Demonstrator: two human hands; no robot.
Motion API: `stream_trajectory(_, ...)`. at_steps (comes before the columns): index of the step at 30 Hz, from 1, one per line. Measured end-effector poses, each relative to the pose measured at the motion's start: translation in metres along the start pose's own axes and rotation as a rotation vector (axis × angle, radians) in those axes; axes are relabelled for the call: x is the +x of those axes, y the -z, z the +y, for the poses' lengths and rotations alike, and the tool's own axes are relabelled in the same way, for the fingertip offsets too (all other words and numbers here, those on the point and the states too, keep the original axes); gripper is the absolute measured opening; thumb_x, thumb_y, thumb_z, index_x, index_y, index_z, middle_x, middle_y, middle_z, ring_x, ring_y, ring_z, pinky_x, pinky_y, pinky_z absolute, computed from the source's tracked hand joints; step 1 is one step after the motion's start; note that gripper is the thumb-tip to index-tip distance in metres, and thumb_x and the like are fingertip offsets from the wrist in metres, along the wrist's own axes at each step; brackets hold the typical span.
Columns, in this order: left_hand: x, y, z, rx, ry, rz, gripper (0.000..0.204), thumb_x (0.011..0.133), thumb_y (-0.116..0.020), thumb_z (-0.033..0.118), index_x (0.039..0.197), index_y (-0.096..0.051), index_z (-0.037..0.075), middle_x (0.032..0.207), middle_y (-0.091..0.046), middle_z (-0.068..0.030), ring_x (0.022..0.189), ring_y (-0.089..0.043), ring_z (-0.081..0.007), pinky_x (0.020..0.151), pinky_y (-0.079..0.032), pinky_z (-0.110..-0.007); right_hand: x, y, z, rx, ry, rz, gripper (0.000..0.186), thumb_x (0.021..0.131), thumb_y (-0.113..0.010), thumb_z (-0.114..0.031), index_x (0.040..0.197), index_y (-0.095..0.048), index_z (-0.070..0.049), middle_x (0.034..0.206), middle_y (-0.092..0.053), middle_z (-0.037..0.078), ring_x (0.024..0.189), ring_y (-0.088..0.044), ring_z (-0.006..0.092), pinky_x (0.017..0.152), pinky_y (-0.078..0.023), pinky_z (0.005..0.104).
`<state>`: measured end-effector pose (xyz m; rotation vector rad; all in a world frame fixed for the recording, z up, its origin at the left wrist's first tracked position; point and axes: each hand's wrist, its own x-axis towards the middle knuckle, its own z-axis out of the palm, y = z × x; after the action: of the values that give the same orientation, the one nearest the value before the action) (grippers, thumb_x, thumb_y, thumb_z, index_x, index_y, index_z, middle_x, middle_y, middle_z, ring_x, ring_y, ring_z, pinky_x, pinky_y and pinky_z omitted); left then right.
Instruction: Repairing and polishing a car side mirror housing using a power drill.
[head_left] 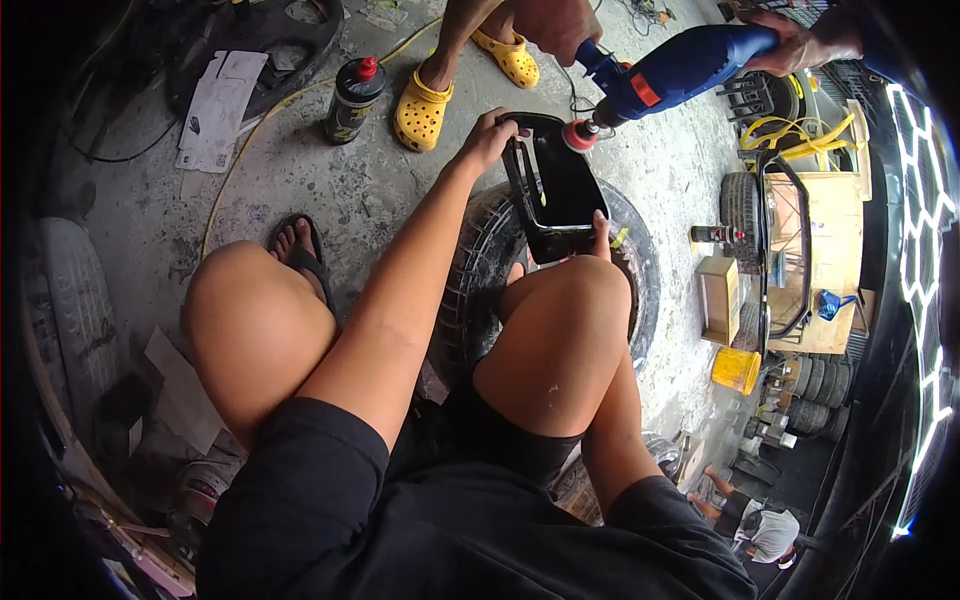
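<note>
Floor (370, 190), one frame (560, 243) in two hands (488, 140) (601, 238)

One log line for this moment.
left hand: holding black frame | right hand: on its lower end | co-worker's hands: holding blue power tool, red pad near frame

The bare left arm (400, 300), covered above the elbow by a short black fabric sleeve (330, 425), is stretched forward and slanted rightward between two bare, bent knees (575, 300) set wide apart. At its end the bare left hand (487, 143) is closed, its fingers curled. The bare right forearm (615, 410) is extended along the outer side of the right knee (it is partly hidden there), and of the bare right hand (601, 232) only an upright digit is clearly seen.
</note>
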<state>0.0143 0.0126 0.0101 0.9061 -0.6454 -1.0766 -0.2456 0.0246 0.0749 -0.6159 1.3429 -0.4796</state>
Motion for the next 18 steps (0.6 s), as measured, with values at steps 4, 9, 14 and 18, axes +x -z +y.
stream_trajectory(4, -0.001, -0.002, -0.006, 0.051, -0.025, -0.007, 0.024, 0.073, -0.044, 0.017, 0.080, -0.059, -0.001, 0.076, -0.063, -0.0089, 0.072, -0.057, -0.0157, 0.069, -0.044, -0.026, 0.005, -0.002, 0.004, 0.012, -0.016, 0.050, 0.066, 0.070, -0.056, -0.061, 0.099, -0.057, -0.003, 0.083, -0.062, 0.013, 0.065, -0.060, 0.0220, 0.061, -0.049, 0.0336)
stream_trajectory(9, 0.000, 0.000, -0.007, 0.020, -0.025, -0.027, 0.024, 0.073, -0.044, 0.016, 0.083, -0.058, -0.002, 0.078, -0.063, -0.0095, 0.073, -0.058, -0.0153, 0.071, -0.045, -0.025, -0.003, -0.012, 0.007, 0.076, 0.044, -0.030, 0.068, 0.071, -0.058, -0.058, 0.109, -0.051, -0.002, 0.097, -0.060, 0.015, 0.081, -0.060, 0.0267, 0.074, -0.048, 0.0376)
stream_trajectory(14, 0.002, -0.003, -0.005, 0.012, -0.023, -0.032, 0.025, 0.072, -0.044, 0.016, 0.083, -0.058, -0.002, 0.078, -0.063, -0.0100, 0.074, -0.058, -0.0159, 0.071, -0.045, -0.026, 0.006, 0.002, 0.005, 0.075, 0.027, -0.110, 0.066, 0.072, -0.059, -0.055, 0.110, -0.050, -0.002, 0.098, -0.060, 0.015, 0.083, -0.060, 0.0269, 0.077, -0.048, 0.0379)
stream_trajectory(18, -0.002, -0.005, -0.004, 0.030, -0.030, -0.022, 0.026, 0.072, -0.043, 0.016, 0.084, -0.057, -0.002, 0.078, -0.063, -0.0104, 0.074, -0.058, -0.0169, 0.072, -0.045, -0.027, 0.007, 0.000, 0.007, 0.116, 0.046, -0.062, 0.064, 0.071, -0.059, -0.056, 0.107, -0.052, -0.003, 0.092, -0.060, 0.013, 0.078, -0.060, 0.0246, 0.071, -0.049, 0.0356)
